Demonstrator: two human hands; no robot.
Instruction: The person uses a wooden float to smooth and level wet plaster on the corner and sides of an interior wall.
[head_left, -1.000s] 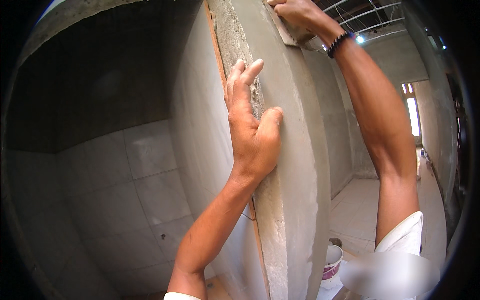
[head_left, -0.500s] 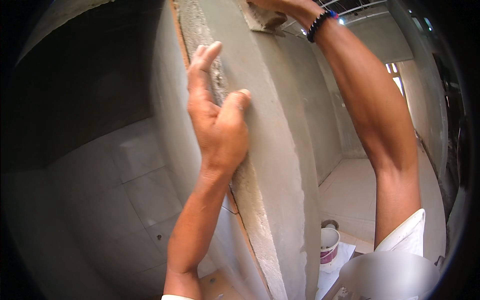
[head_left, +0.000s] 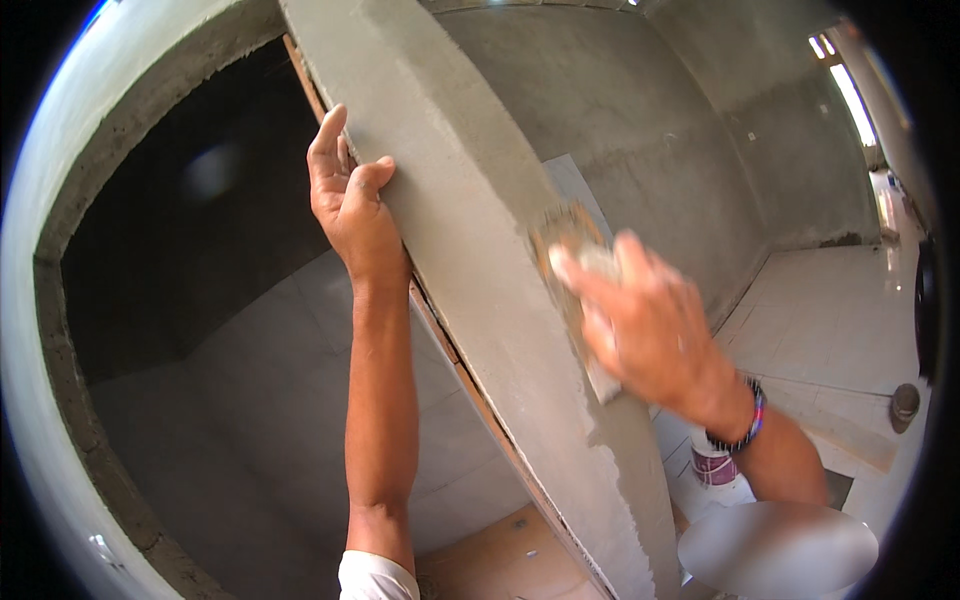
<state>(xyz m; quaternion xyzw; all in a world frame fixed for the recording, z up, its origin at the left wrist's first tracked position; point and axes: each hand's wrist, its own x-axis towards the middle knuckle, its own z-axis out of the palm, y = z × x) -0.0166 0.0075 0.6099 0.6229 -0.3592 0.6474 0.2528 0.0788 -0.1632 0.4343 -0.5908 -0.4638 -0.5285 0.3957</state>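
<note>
My left hand (head_left: 362,215) is at the left edge of a freshly plastered grey wall end (head_left: 450,230). Its fingers point up beyond the edge and its thumb lies toward the plastered face, clasping a long, narrow board (head_left: 480,400) whose brown edge runs along the wall. In my right hand (head_left: 650,320) is a plastering float (head_left: 565,235), blurred, its flat face against the right side of the wall end. Wet mortar clings to the float. A ragged plaster border runs down the wall below it.
An opening with a rough cement border (head_left: 55,290) lies to the left, with a tiled floor beyond. At lower right stands a white and purple bucket (head_left: 715,465). A dark round container (head_left: 904,407) sits on the right-hand floor. A blurred pale oval covers the bottom right.
My right hand has come down from the top of the wall to its right side, with the float now in plain view. The view has shifted; my left hand stays at the edge.
</note>
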